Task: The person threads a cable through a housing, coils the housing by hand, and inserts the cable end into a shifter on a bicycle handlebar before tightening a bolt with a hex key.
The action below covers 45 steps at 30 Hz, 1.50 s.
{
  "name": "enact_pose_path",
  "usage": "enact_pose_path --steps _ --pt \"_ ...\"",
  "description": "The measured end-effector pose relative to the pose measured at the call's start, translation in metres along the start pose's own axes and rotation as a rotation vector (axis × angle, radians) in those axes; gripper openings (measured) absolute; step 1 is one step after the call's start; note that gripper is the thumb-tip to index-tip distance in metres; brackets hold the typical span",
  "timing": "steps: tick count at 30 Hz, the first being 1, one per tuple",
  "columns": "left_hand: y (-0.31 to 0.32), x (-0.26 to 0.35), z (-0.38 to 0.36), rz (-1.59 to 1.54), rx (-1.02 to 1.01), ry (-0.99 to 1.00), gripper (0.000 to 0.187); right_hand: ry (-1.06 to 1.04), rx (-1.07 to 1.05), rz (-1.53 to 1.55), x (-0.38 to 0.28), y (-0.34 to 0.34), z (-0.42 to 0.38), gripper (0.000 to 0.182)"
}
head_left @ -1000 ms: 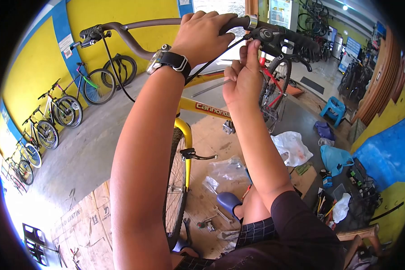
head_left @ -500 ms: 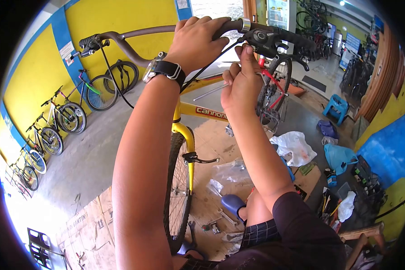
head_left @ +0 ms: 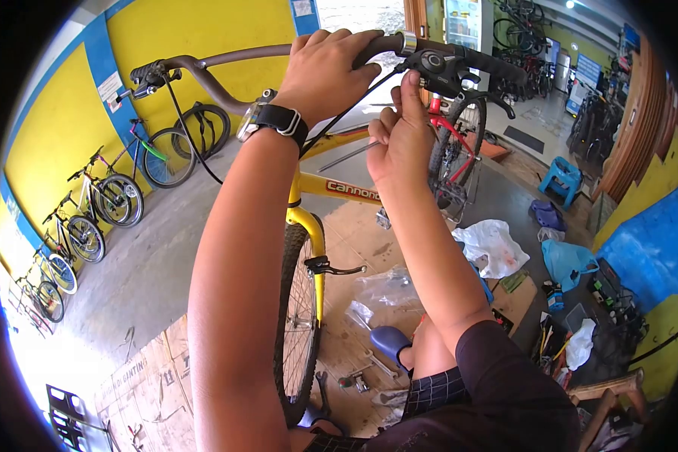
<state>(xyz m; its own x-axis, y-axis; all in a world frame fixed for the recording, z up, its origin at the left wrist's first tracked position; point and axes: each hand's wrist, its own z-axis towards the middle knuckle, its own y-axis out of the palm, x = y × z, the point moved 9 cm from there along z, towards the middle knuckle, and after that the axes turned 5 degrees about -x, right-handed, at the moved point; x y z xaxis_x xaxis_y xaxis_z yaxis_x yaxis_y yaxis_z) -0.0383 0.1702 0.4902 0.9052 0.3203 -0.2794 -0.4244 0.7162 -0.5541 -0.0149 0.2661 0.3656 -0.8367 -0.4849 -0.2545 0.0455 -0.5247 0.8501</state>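
Note:
My left hand (head_left: 330, 74), with a watch on its wrist, is wrapped over the dark handlebar (head_left: 260, 53) near its middle. Just below the black shifter and brake lever unit (head_left: 438, 69), my right hand (head_left: 403, 124) is curled, its thumb raised against the underside of the unit. A thin metal rod (head_left: 346, 157) sticks out leftward from its curled fingers. Beneath both hands stands the yellow bicycle frame (head_left: 320, 185) with its yellow fork and front wheel. A brake arm (head_left: 339, 267) juts out from the fork.
Several bicycles (head_left: 117, 197) lean along the yellow wall at left. Behind my right arm is a red bicycle (head_left: 456, 139). Wrenches (head_left: 382, 364), a white plastic bag (head_left: 491, 247) and cardboard (head_left: 147, 384) lie on the floor. A blue stool (head_left: 561, 181) stands at right.
The rod in my right hand has tilted slightly and its free end has moved a little left and down. My left hand stays on the handlebar.

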Motion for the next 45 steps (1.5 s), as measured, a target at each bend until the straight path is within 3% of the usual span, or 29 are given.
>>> enact_pose_path --steps 26,29,32,34,36,37,39,41,43,45 --pt "-0.006 -0.001 0.002 -0.088 -0.055 -0.038 0.049 0.035 -0.067 0.036 -0.007 0.005 -0.004 0.02" --pt "-0.009 -0.011 -0.001 -0.198 0.018 0.042 0.047 0.121 -0.128 -0.075 0.001 0.003 -0.011 0.018" --pt "-0.006 -0.04 -0.008 -0.432 -0.066 -0.133 0.048 0.438 -0.246 -0.325 0.016 -0.005 -0.05 0.017" --pt "-0.013 -0.046 -0.012 -0.62 -0.197 -0.225 0.048 0.496 -0.472 -0.733 -0.002 0.018 -0.085 0.03" --pt "-0.018 -0.054 -0.017 -0.819 -0.214 -0.245 0.048 -0.042 -0.993 -1.186 -0.056 0.068 -0.119 0.028" --pt "-0.021 -0.057 -0.018 -0.824 -0.212 -0.223 0.047 -0.281 -0.988 -1.274 -0.089 0.092 -0.13 0.026" --pt "-0.02 -0.065 -0.022 -0.867 -0.208 -0.211 0.048 -0.547 -0.878 -1.369 -0.146 0.127 -0.146 0.024" --pt "-0.025 -0.062 -0.025 -0.821 -0.198 -0.19 0.046 -0.682 -0.744 -1.562 -0.181 0.156 -0.14 0.026" --pt "-0.041 -0.05 -0.025 -0.679 -0.181 -0.181 0.044 -0.845 -0.87 -1.788 -0.181 0.193 -0.097 0.03" --pt "-0.063 -0.039 -0.031 -0.496 0.071 -0.178 0.042 -0.9 -1.081 -1.981 -0.164 0.213 -0.046 0.036"
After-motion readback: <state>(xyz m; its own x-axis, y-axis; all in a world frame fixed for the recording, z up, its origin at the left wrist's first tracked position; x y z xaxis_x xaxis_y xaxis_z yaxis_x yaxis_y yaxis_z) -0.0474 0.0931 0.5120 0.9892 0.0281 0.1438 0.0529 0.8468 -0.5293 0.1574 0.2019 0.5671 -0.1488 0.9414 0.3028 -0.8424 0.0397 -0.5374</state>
